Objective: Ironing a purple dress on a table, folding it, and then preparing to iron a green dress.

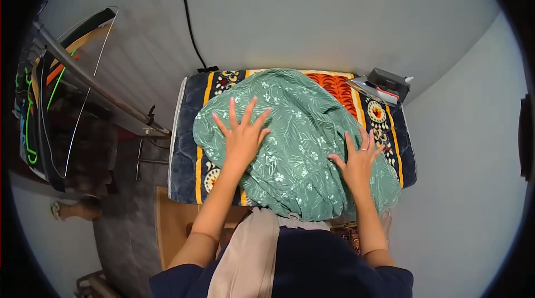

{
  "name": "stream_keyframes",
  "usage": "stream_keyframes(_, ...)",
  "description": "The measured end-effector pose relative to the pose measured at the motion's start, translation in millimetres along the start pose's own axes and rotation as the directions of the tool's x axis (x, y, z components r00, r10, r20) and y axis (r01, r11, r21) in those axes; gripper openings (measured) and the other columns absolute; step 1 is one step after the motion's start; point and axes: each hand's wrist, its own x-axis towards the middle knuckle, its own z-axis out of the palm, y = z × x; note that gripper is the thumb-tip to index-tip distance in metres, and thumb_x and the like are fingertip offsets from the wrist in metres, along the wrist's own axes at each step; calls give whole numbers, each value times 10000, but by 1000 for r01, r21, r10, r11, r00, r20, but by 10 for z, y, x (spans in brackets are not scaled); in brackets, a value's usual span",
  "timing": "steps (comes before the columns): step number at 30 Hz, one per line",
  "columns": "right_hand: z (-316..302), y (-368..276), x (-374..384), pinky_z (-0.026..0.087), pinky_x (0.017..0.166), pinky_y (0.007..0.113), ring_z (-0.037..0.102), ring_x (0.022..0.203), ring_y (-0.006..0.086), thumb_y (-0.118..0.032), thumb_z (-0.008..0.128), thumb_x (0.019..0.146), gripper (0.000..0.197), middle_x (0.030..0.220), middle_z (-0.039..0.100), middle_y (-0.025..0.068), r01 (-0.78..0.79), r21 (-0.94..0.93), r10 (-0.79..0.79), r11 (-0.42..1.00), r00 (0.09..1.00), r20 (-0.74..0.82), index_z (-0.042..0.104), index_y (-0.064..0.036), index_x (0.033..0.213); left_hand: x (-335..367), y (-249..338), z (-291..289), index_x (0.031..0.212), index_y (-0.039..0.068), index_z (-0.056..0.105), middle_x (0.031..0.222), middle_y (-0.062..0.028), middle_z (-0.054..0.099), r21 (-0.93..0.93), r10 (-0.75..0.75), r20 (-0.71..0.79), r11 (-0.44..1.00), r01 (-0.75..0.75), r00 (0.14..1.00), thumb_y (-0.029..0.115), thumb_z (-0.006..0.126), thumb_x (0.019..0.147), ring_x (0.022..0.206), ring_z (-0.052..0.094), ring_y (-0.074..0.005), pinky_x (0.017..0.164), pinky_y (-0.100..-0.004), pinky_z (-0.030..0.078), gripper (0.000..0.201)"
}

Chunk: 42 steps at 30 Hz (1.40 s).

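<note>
A green cloth with white flowers and leaf sprigs (pixel 295 147) lies rumpled over a table padded with a patterned blanket (pixel 186 131). I cannot tell which kind of garment or cover it is. My left hand (pixel 243 133) rests flat on its left part, fingers spread. On the right part lies my right hand (pixel 359 161), also with fingers apart and a ring on one of them. Folds bunch up beside the right hand, and the cloth's near edge hangs toward my body.
An iron (pixel 382 87) lies at the table's far right corner. At the left, a metal rail (pixel 100 86) carries several hangers (pixel 50 92). A black cable (pixel 189 25) runs down the grey wall (pixel 312 14) behind the table. Another wall (pixel 462 147) stands close on the right.
</note>
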Motion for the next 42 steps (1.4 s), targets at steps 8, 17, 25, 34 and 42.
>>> stream_keyframes(8, -9, -47, -283, 18, 1061, 708, 191, 1397, 339, -497, 734, 648, 673, 1403, 389, 135, -127, -159, 130, 979, 991, 13, 628, -68, 1156, 389, -314, 232, 1334, 197, 489, 1476, -23, 296, 129, -237, 78, 966, 225, 968, 495, 698, 726, 1403, 84, -410, 939, -814, -1, 708)
stream_keyframes(17, 322, -3, -383, 70, 1051, 721, 284, 1368, 335, -354, 748, 703, 491, 1402, 417, 111, -74, -103, 57, 992, 985, -163, 636, -51, 1073, 223, -332, 509, 1346, 291, 481, 1479, 12, 317, 160, -126, -78, 977, 137, 989, 573, 632, 725, 1400, 104, -408, 948, -809, -1, 698)
stream_keyframes(25, 370, 18, -400, 66, 1083, 682, 309, 1351, 319, -271, 736, 758, 312, 1371, 455, 73, -61, -94, 41, 994, 978, -203, 699, -109, 1022, 365, -295, 596, 1241, 508, 524, 1429, 67, 388, 144, 93, -138, 987, -73, 986, 382, 678, 743, 1387, 198, -358, 1004, -769, 22, 537)
stream_keyframes(34, 18, 37, -621, 30, 1037, 731, 202, 1387, 372, -453, 737, 705, 540, 1446, 355, 90, -248, -144, 227, 958, 963, -145, 668, -108, 1115, 1076, -162, 906, 1339, 546, 376, 1388, 76, 412, 299, 430, -166, 879, -371, 887, 253, 691, 734, 1395, 213, -308, 1038, -743, 36, 743)
stream_keyframes(42, 1, 194, -809, -9, 1081, 687, 238, 1385, 328, -130, 756, 659, 263, 1382, 449, 48, -316, -120, 293, 941, 940, -176, 706, -97, 914, 1239, -180, 1041, 934, 366, 732, 1228, 110, 541, -7, 361, -95, 932, -363, 928, 240, 690, 697, 1351, 313, -233, 1079, -686, 15, 272)
